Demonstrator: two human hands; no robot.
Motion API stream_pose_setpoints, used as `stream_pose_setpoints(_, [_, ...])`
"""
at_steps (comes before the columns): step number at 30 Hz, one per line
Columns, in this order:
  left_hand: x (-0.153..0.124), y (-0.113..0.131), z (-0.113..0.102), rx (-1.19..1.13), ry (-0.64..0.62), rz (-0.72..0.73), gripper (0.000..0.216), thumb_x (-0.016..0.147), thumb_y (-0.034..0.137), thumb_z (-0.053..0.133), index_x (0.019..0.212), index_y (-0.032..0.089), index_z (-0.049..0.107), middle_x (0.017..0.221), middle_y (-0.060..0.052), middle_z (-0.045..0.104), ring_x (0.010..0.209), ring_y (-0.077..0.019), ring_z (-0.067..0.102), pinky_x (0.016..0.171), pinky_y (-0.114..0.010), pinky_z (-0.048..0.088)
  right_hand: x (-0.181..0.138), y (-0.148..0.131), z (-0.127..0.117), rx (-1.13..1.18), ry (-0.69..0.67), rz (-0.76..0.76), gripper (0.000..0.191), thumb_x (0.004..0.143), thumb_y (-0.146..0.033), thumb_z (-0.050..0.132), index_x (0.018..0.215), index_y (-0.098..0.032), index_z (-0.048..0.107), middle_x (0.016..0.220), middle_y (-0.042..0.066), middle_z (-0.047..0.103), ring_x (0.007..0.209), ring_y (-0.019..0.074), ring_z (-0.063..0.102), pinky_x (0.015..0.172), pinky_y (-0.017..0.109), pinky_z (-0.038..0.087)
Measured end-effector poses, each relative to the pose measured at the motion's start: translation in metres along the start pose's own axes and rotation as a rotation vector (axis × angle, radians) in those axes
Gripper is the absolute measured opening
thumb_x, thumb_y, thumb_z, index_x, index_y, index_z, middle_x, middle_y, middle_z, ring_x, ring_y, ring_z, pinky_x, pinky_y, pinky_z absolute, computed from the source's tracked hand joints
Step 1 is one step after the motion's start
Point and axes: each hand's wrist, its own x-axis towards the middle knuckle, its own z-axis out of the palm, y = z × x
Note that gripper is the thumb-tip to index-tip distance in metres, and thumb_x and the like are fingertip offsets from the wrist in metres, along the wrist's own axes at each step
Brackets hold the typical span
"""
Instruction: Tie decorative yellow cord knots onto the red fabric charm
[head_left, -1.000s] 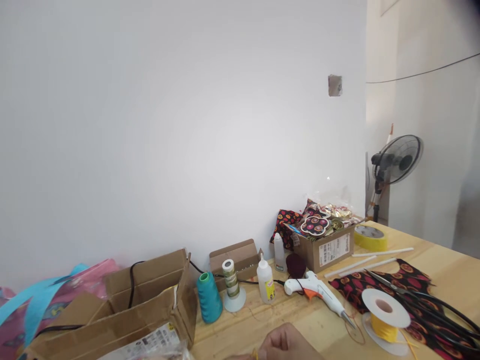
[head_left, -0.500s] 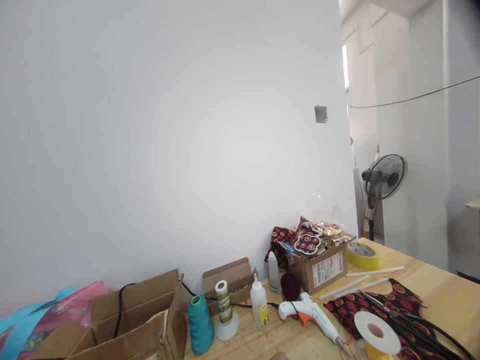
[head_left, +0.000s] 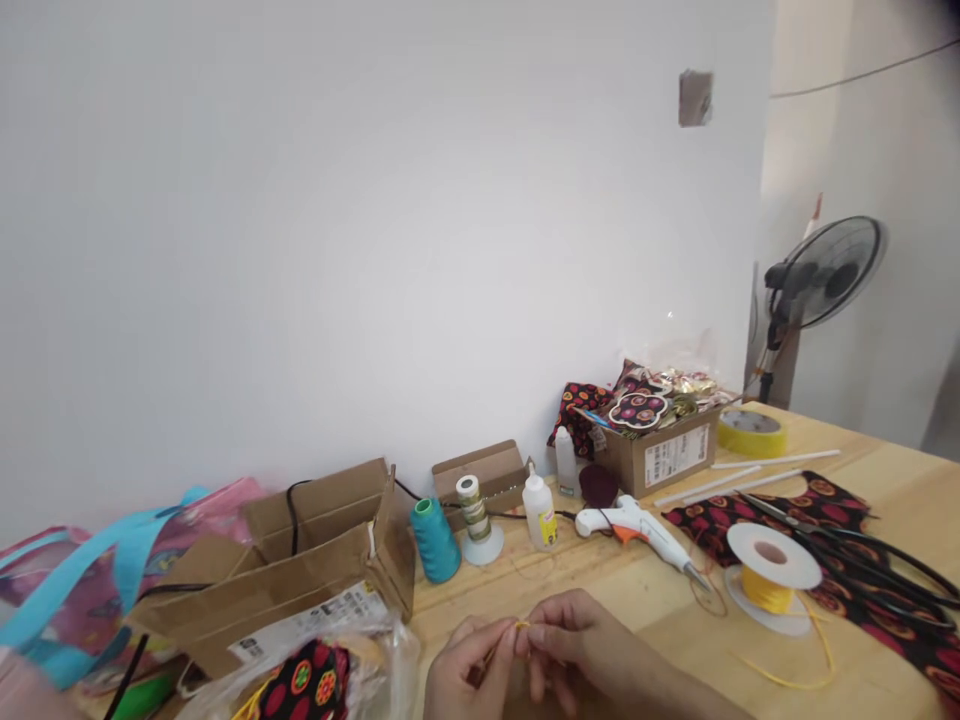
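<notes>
Pale table [head_left: 667, 620], thin yellow cord [head_left: 522, 624].

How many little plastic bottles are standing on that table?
2. The front bottle stands left of the white glue gun; the back bottle stands nearer the wall, left of the fabric-filled box. Others may be hidden.

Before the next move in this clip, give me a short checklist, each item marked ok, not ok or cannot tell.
1. Left hand and right hand both in view: ok, together at the lower edge.
2. Grip on the yellow strand: ok, pinched at both hands' fingertips.
3. Strand knotted: cannot tell, too small.
4. Spool upright: ok, though a loose end trails onto the table.
5. Scissors clear of the patterned fabric: not ok, lying on it.
6. Glue gun cold: cannot tell.
</notes>
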Motion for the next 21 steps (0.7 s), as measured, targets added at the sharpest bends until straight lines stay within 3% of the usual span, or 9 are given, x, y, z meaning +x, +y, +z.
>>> stream_pose_setpoints(5, [0.001,0.0,0.001,-0.042,0.07,-0.091,0.016,0.063,0.03,0.057,0.061,0.017,0.066,0.059,-0.003,0.06,0.06,-0.0169,0.055,0.047,-0.021,0.039,-0.004,-0.002,0.003,-0.163,0.078,-0.043,0.031,0.07,-0.04,0.049,0.062,-0.011,0.059,0.046,-0.003,0.052,0.028,0.0013,0.032,0.028,0.013,0.02])
stream_pose_setpoints(10, [0.0,0.005,0.001,-0.074,-0.084,-0.206,0.016,0.063,0.027,0.056,0.064,0.015,0.066,0.061,-0.004,0.061,0.064,-0.0175,0.055,0.055,-0.023,0.04,-0.01,0.001,0.003,-0.519,0.218,-0.132,0.026,0.071,-0.033,0.05,0.058,-0.013,0.06,0.045,-0.002,0.053,0.037,0.0042,0.037,0.034,0.014,0.023])
stream_pose_setpoints(13, [-0.001,0.008,0.0,-0.114,-0.156,-0.237,0.021,0.068,0.03,0.051,0.069,0.014,0.065,0.059,-0.002,0.06,0.055,-0.0144,0.051,0.048,-0.021,0.037,-0.012,-0.001,0.002,-0.705,0.244,-0.162,0.027,0.072,-0.031,0.049,0.055,-0.014,0.061,0.046,-0.001,0.057,0.037,0.0049,0.039,0.036,0.015,0.023])
stream_pose_setpoints(15, [-0.002,0.011,0.0,-0.108,-0.19,-0.228,0.027,0.071,0.033,0.047,0.068,0.014,0.065,0.056,-0.002,0.057,0.051,-0.0129,0.047,0.045,-0.02,0.033,-0.013,-0.003,0.001,-0.79,0.249,-0.178,0.026,0.072,-0.029,0.05,0.054,-0.014,0.061,0.046,-0.001,0.058,0.037,0.0052,0.041,0.037,0.015,0.024])
stream_pose_setpoints(21, [-0.003,0.014,0.0,-0.043,-0.234,-0.164,0.031,0.072,0.037,0.047,0.064,0.014,0.065,0.054,-0.001,0.055,0.059,-0.0141,0.05,0.055,-0.022,0.037,-0.015,-0.007,-0.001,-0.989,0.253,-0.305,0.018,0.069,-0.021,0.054,0.053,-0.015,0.061,0.05,-0.001,0.062,0.044,0.0066,0.049,0.044,0.015,0.03])
